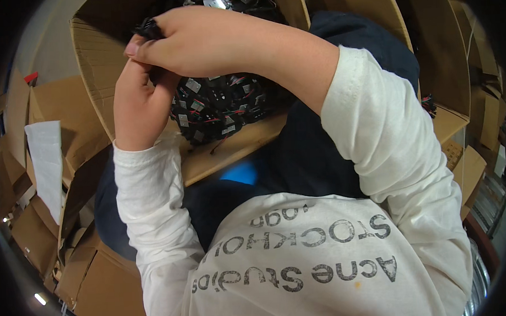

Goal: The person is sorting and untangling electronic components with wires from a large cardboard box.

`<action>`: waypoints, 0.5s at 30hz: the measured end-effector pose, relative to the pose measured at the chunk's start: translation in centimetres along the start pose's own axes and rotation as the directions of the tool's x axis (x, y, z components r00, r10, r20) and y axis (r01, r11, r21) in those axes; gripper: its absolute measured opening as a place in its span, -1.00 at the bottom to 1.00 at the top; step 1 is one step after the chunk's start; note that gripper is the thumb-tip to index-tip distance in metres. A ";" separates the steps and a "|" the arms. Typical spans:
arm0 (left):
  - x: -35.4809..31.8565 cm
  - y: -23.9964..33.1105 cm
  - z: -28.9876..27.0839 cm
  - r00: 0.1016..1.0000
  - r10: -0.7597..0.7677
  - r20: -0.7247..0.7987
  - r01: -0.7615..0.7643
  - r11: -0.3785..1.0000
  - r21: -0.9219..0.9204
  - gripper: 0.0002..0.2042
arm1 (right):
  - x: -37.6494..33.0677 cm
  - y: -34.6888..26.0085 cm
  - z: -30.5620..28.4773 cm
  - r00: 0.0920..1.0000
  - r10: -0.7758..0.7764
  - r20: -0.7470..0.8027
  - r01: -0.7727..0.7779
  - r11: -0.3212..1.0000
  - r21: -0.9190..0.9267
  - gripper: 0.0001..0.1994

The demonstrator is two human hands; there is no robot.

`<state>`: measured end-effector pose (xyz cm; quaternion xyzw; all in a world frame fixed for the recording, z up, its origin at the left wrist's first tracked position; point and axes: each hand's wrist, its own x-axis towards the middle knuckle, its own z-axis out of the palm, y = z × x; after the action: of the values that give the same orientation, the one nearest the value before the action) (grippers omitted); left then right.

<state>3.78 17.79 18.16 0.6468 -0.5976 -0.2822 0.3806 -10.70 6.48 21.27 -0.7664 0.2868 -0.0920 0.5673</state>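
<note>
Left hand (142,109), right hand (188,42) pinching connector (148,29) — perhaps

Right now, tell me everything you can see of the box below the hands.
The box is brown, looks like cardboard, and is open at the top. Its left wall shows faint ribs; the near edge slants up to the right, beside dark trousers. Inside lies a heap of black parts with silvery plates and thin coloured wires. The left hand and right hand hide some of it; I can't tell whether either touches it. Its far side runs out of frame.
</note>
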 end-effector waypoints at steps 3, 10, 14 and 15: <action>0.8 -3.0 2.0 0.987 -0.021 -0.158 0.001 0.992 -0.125 -0.80 | 0.5 -0.5 -1.0 0.976 -0.079 -0.201 0.093 0.994 0.062 -0.60; -3.4 -25.6 7.8 0.879 -0.303 0.369 -0.024 0.744 0.667 -0.52 | 1.1 -2.7 -8.7 0.978 -0.070 -0.196 0.144 0.908 0.394 -0.62; -5.6 -23.4 13.9 0.800 -0.447 0.400 -0.142 0.508 0.850 -0.33 | 2.8 -0.2 -10.2 0.963 -0.184 -0.195 0.175 0.983 -0.063 -0.70; -6.0 -23.5 13.5 0.794 -0.465 0.392 -0.132 0.498 0.857 -0.33 | 3.0 -0.1 -10.2 0.971 -0.178 -0.157 0.166 0.982 -0.087 -0.70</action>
<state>5.07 21.48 -9.28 0.6862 -0.6720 -0.1713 -0.2198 -12.98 -3.40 24.27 -0.7985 0.2682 -0.1931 0.5031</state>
